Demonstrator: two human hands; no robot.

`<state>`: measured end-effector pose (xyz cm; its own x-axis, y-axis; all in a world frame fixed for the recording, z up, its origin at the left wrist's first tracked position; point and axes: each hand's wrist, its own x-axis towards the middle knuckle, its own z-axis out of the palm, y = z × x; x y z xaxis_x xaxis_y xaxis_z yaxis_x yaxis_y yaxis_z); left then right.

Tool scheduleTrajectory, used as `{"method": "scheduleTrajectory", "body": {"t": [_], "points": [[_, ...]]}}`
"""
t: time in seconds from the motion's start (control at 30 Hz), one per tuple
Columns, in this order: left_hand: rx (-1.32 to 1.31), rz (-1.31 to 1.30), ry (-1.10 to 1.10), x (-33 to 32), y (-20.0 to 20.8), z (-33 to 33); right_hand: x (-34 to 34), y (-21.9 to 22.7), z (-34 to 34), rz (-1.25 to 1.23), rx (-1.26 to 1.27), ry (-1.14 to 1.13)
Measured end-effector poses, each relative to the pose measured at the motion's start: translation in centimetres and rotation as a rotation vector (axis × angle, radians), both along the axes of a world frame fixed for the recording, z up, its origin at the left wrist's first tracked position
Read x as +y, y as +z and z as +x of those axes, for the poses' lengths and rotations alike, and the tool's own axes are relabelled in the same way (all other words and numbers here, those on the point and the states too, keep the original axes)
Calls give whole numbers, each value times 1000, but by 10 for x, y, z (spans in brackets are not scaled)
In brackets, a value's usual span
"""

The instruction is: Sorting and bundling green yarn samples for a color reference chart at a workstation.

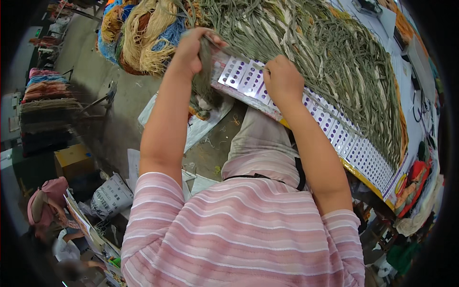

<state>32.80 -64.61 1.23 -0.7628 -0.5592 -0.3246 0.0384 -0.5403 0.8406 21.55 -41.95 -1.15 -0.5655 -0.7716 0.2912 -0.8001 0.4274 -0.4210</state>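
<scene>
My left hand (190, 50) is closed round a bundle of grey-green yarn (205, 57), whose lower part hangs off the table's near left corner. My right hand (285, 81) is curled shut above a row of white cards with purple dots (248, 79), along the near edge of the table. A thin grey-green strand stretches from the left hand to the right fingertips, which seem to pinch it. Many lengths of the same grey-green yarn (306, 52) lie spread across the table beyond the cards. More strands run along the cards to the right.
Hanks of cream, blue and orange yarn (143, 36) are heaped at the table's far left. Coloured yarn hangs on a rack (50, 105) farther left. A cardboard box (74, 160) and a white sack (111, 196) stand behind me. Other people are at the lower left.
</scene>
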Motion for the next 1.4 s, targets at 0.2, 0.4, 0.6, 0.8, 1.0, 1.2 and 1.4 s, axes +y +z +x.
{"method": "scheduleTrajectory", "body": {"t": [0.2, 0.4, 0.6, 0.8, 1.0, 1.2, 1.4], "points": [[149, 8, -436, 40, 3, -8, -6, -1, -5, -177, 46, 64], [-149, -420, -486, 63, -5, -35, -8, -7, -10, -261, -239, 103], [-59, -259, -95, -77, 21, 0, -5, -22, -4, -172, -69, 121], [111, -190, 171, -203, 76, -38, -6, -26, -6, -190, -67, 99], [304, 289, -311, -148, 123, -52, -7, -30, -4, -190, -53, 71], [56, -282, -411, 70, 105, -25, 13, 45, 7, -517, -539, 41], [235, 172, -509, 137, 95, 5, 37, 89, 24, -581, -1099, 283]]}}
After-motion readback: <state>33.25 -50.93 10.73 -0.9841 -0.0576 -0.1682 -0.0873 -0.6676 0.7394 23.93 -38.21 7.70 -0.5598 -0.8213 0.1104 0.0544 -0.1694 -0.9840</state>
